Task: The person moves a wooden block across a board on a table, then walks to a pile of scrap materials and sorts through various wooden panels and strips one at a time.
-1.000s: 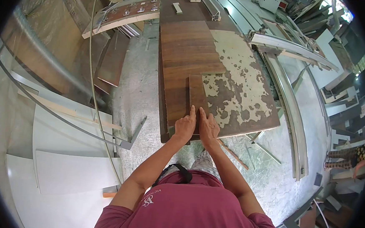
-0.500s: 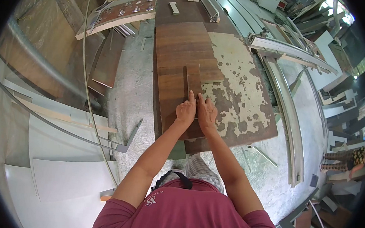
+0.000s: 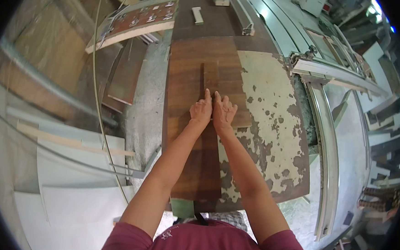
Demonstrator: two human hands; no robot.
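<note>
A narrow brown wooden strip (image 3: 210, 75) lies lengthwise on a wood-grain board (image 3: 186, 55), pointing away from me. My left hand (image 3: 202, 110) is on the strip's left side near its close end, index finger stretched forward along it and the other fingers curled. Opposite it, my right hand (image 3: 223, 112) grips the right side, its fingers angled forward and bent. The two hands sit close together, with the strip's near end between them. My thumbs are mostly hidden. Under the board is a table top (image 3: 273, 125) with a peeling pale surface.
Toward the table's far end lie a small pale block (image 3: 197, 15) and a metal rail (image 3: 243, 17). A long metal guide rail (image 3: 327, 178) runs along the right. Left are a panel with metal fittings (image 3: 140, 20), white sheets (image 3: 80, 205) and a thin bent strip (image 3: 95, 73).
Both hands have slid forward along the board, away from my body, with the strip moving under them. My arms are straighter, and the view has shifted so more of the board's near end shows.
</note>
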